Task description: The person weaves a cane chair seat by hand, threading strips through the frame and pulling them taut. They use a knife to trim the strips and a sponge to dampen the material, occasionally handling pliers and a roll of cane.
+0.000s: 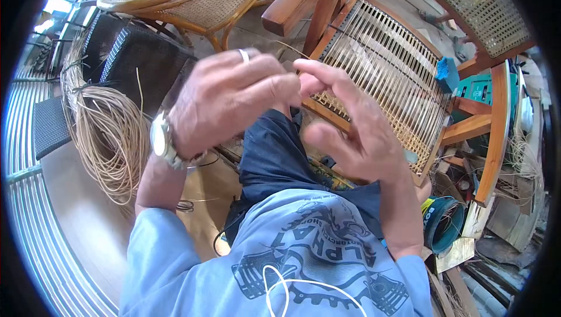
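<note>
My left hand point(231, 97), with a ring and a wristwatch point(159, 134), is raised in front of my chest. Its fingers are curled together; what they hold, if anything, is hidden. Close to its fingertips is my right hand point(356, 124), its thumb apart from the curved fingers and nothing visible between them. Behind the hands stands a wooden chair frame point(336, 30) whose seat point(388, 54) is strung with parallel cane strands, with open weaving along the near edge. A blue object point(447, 75) sits at the seat's right edge.
At left hangs a large bundle of cane strands point(108, 135) beside dark woven panels point(137, 62). A rattan chair point(225, 1) stands at the top. To the right are a green case point(479, 90), a dark teal container point(447, 223) and wood scraps point(459, 252).
</note>
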`<state>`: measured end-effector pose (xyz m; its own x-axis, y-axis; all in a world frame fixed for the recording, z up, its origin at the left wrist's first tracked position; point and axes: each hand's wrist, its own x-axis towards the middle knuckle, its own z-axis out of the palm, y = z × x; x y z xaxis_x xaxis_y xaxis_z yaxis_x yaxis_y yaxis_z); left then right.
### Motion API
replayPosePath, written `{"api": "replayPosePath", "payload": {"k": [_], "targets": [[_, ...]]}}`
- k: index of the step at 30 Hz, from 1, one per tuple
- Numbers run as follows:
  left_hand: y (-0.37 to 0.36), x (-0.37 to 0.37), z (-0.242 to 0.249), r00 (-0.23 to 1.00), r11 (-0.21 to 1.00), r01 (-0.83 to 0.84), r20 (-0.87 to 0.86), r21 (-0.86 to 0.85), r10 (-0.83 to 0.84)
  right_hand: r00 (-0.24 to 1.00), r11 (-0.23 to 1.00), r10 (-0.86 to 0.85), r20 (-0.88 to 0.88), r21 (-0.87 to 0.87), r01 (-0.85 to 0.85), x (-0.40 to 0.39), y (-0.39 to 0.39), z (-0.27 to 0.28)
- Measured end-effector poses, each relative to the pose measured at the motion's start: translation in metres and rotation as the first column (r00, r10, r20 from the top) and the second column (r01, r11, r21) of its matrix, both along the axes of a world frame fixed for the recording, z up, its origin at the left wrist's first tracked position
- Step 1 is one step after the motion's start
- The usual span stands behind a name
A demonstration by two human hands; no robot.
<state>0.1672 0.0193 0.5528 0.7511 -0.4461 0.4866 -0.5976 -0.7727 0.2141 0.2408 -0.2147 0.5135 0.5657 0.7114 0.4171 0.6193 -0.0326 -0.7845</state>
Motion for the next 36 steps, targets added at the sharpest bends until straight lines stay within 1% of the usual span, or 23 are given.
{"api": "replayPosePath", "payload": {"k": [2, 4, 5, 6, 7, 9, 11, 12, 14, 15, 16, 17, 19, 21, 22, 23, 24, 25, 26, 28, 30, 34, 36], "targets": [[0.014, 0.008, 0.004, 0.974, 0.992, -0.078, 0.219, 0.098, 0.055, 0.996, 0.997, 0.06, -0.067, 0.049, -0.057, 0.008, 0.006, -0.001], [0.053, 0.013, -0.006, 0.934, 0.981, -0.191, 0.316, 0.043, 0.168, 0.923, 0.994, -0.109, -0.369, -0.054, 0.096, 0.022, -0.005, -0.018], [0.07, 0.011, -0.007, 0.923, 0.96, -0.28, 0.276, 0.011, 0.267, 0.925, 0.993, -0.114, -0.362, -0.051, 0.103, 0.03, -0.014, -0.028], [0.089, 0.011, -0.016, 0.872, 0.924, -0.382, 0.332, 0.005, 0.358, 0.902, 0.99, -0.131, -0.411, -0.001, 0.143, 0.039, -0.025, -0.041], [0.103, 0.009, -0.027, 0.875, 0.927, -0.374, 0.332, 0.005, 0.351, 0.875, 0.982, -0.144, -0.463, 0.045, 0.186, 0.045, -0.036, -0.05], [0.119, 0.004, -0.055, 0.712, 0.759, -0.625, 0.264, -0.181, 0.65, 0.839, 0.976, -0.148, -0.523, 0.061, 0.21, 0.052, -0.056, -0.06], [0.122, 0.001, -0.096, 0.616, 0.67, -0.714, 0.271, -0.203, 0.739, 0.801, 0.969, -0.146, -0.581, 0.078, 0.233, 0.053, -0.066, -0.062], [0.112, 0.0, -0.113, 0.608, 0.64, -0.747, 0.202, -0.181, 0.767, 0.804, 0.971, -0.11, -0.584, 0.111, 0.213, 0.052, -0.068, -0.06], [0.063, 0.006, -0.14, 0.667, 0.667, -0.701, 0.098, -0.252, 0.739, 0.799, 0.975, -0.049, -0.599, 0.145, 0.168, 0.053, -0.076, -0.061], [0.044, 0.013, -0.156, 0.755, 0.759, -0.621, 0.111, -0.198, 0.646, 0.796, 0.975, -0.055, -0.602, 0.141, 0.174, 0.051, -0.075, -0.058], [0.02, 0.018, -0.164, 0.783, 0.778, -0.601, 0.063, -0.181, 0.619, 0.821, 0.959, 0.02, -0.57, 0.244, 0.147, 0.048, -0.071, -0.05], [-0.001, 0.026, -0.173, 0.772, 0.764, -0.626, 0.018, -0.155, 0.636, 0.843, 0.932, 0.093, -0.53, 0.345, 0.114, 0.046, -0.07, -0.043], [-0.028, 0.045, -0.18, 0.791, 0.774, -0.601, -0.005, -0.2, 0.612, 0.829, 0.927, 0.12, -0.547, 0.36, 0.104, 0.045, -0.071, -0.032], [-0.04, 0.065, -0.187, 0.723, 0.657, -0.691, -0.258, -0.302, 0.641, 0.887, 0.894, 0.163, -0.432, 0.444, 0.052, 0.044, -0.07, -0.024], [-0.041, 0.077, -0.199, 0.722, 0.658, -0.691, -0.26, -0.298, 0.641, 0.881, 0.903, 0.136, -0.452, 0.423, 0.078, 0.041, -0.073, -0.024], [-0.039, 0.089, -0.218, 0.751, 0.528, -0.66, -0.45, -0.534, 0.483, 0.88, 0.902, 0.136, -0.455, 0.424, 0.08, 0.04, -0.073, -0.024], [-0.039, 0.097, -0.228, 0.775, 0.322, -0.632, -0.573, -0.705, 0.268, 0.893, 0.938, 0.008, -0.449, 0.312, 0.149, 0.039, -0.073, -0.024], [-0.039, 0.102, -0.239, 0.771, 0.323, -0.636, -0.578, -0.701, 0.267, 0.895, 0.955, -0.119, -0.43, 0.197, 0.221, 0.038, -0.073, -0.026], [-0.04, 0.106, -0.242, 0.771, 0.269, -0.636, -0.593, -0.723, 0.232, 0.892, 0.955, -0.121, -0.435, 0.196, 0.225, 0.038, -0.074, -0.031], [-0.042, 0.111, -0.251, 0.769, 0.214, -0.639, -0.609, -0.739, 0.193, 0.853, 0.934, -0.315, -0.416, 0.025, 0.356, 0.038, -0.076, -0.043], [-0.044, 0.111, -0.258, 0.754, 0.308, -0.655, -0.569, -0.69, 0.327, 0.855, 0.922, -0.36, -0.373, -0.004, 0.386, 0.038, -0.077, -0.046], [-0.048, 0.114, -0.264, 0.783, 0.325, -0.613, -0.5, -0.72, 0.37, 0.863, 0.892, -0.45, -0.231, -0.068, 0.447, 0.043, -0.078, -0.049], [-0.051, 0.112, -0.253, 0.762, 0.398, -0.646, -0.512, -0.652, 0.397, 0.857, 0.887, -0.461, -0.229, -0.082, 0.455, 0.044, -0.077, -0.049]]}}
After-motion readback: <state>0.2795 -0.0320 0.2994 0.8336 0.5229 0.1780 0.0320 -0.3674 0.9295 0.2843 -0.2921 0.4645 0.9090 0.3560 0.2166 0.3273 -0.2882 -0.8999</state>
